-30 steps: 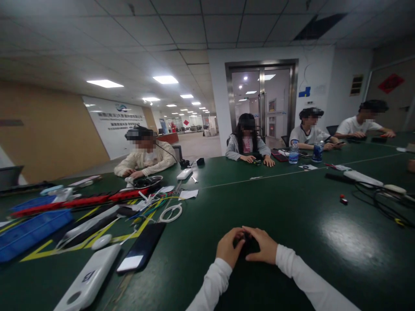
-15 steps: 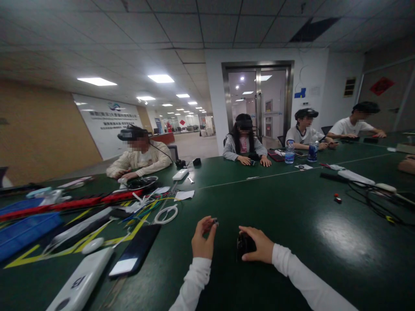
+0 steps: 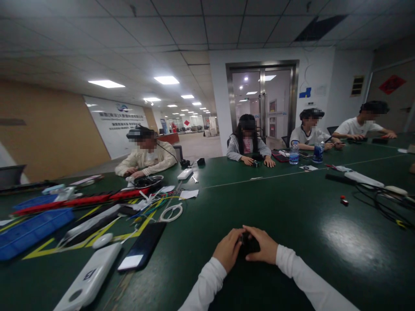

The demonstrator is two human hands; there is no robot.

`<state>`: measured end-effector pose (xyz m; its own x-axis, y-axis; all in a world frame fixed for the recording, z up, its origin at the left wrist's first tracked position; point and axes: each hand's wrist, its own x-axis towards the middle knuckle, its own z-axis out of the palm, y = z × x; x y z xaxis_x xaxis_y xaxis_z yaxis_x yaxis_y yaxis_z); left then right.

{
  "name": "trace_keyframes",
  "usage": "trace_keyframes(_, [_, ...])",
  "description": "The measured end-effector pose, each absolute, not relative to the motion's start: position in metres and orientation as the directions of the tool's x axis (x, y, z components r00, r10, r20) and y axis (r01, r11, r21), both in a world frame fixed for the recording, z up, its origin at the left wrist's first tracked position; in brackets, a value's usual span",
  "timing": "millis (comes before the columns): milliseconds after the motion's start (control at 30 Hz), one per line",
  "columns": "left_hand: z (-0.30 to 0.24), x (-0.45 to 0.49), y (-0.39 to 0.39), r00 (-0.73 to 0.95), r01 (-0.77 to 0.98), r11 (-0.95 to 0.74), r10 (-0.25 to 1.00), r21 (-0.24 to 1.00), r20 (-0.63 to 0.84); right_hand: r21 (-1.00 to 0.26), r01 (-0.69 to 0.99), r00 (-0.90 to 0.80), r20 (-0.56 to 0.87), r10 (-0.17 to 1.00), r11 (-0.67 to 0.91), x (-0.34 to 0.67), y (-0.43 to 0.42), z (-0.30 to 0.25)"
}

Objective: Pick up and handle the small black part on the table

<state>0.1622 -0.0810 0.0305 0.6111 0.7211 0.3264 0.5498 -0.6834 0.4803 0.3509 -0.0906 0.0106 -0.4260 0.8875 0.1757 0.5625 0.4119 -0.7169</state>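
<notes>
Cupping a small black device (image 3: 251, 247), the right hand (image 3: 264, 246) curves its thumb and index finger around it, to the right of the white cable coil (image 3: 171, 213) and on its near side. The left hand (image 3: 227, 250), likewise right of the coil and nearer than it, rests at the device's left side with fingers bent narrowly together; whether it pinches a separate piece cannot be told, since the fingers hide the spot. On the green table (image 3: 275, 203), a black phone-like slab (image 3: 144, 246) lies just on the coil's near side, and a white rectangular casing (image 3: 90, 276) lies farther to its left. A white paper sheet (image 3: 189, 194) sits just beyond the coil, a blue plastic crate (image 3: 35, 233) stands well to its left, and a small red-topped piece (image 3: 344, 200) lies well apart to its right.
</notes>
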Motion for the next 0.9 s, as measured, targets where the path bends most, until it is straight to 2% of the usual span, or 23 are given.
trace_keyframes(100, [0.029,0.128,-0.057,0.46,0.658,-0.588,0.808,0.469,0.369,-0.735,0.556,-0.428,0.147,0.892,0.388,0.353,-0.097,0.017])
trace_keyframes(200, [0.024,0.076,-0.031,0.218,0.771,-0.425,0.876,0.474,0.431,-0.767,0.528,-0.426,0.133,0.895,0.365,0.357,-0.104,0.024])
trace_keyframes(300, [0.018,0.024,-0.015,-0.065,0.832,-0.23,0.863,0.505,0.501,-0.784,0.524,-0.424,0.1,0.9,0.334,0.359,-0.108,0.028])
trace_keyframes(367, [0.015,-0.001,-0.011,-0.184,0.839,-0.149,0.827,0.523,0.531,-0.787,0.53,-0.421,0.08,0.903,0.317,0.36,-0.108,0.027])
trace_keyframes(633, [0.007,-0.02,-0.007,-0.29,0.863,-0.085,0.723,0.497,0.627,-0.751,0.552,-0.441,0.105,0.891,0.362,0.358,-0.1,0.015])
trace_keyframes(900, [0.003,-0.025,-0.003,-0.246,0.889,-0.066,0.766,0.454,0.594,-0.768,0.534,-0.431,0.111,0.896,0.352,0.36,-0.109,0.026])
